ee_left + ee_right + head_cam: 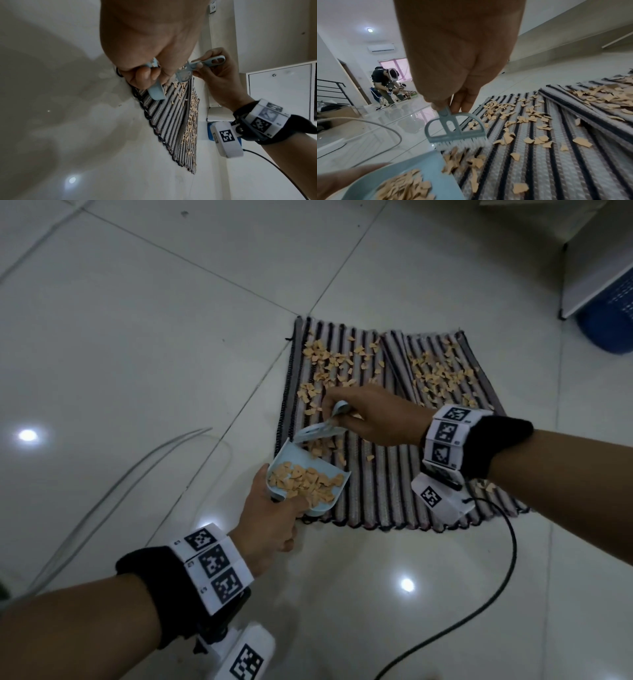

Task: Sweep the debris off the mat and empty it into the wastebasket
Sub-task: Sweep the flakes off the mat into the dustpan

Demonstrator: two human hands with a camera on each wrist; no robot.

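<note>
Tan, chip-like scraps of debris (329, 361) are lying scattered over the striped grey-and-black woven mat (387, 491) on the white tiled floor (137, 337), thickest toward the far half of the mat, with a few stray pieces near my right wrist. I am holding a small pale blue plastic dustpan (298, 474) in my left hand (270, 518); my fingers are curling round its short handle and my thumb is lying along its side wall. The pan is sitting at the mat's near left corner, its open lip facing the debris, and a heap of the tan scraps is already resting inside it.

My right hand (373, 419) is pinching the flat loop handle of a small pale blue hand brush (455, 129) between thumb and fingertips. From the right wrist view, its white bristles (464, 144) are pressing down on the mat just beside the pan's lip, with a cluster of scraps lying between bristles and pan.

A blue perforated plastic wastebasket (609, 316) is standing well apart from the mat, at the far right, partly tucked under a white cabinet (596, 258). A black cable (496, 587) is trailing across the tiles from my right wrist, and a grey cord (113, 484) is curving over the floor to the left. In the right wrist view another person (385, 86) is bending over in the background.
</note>
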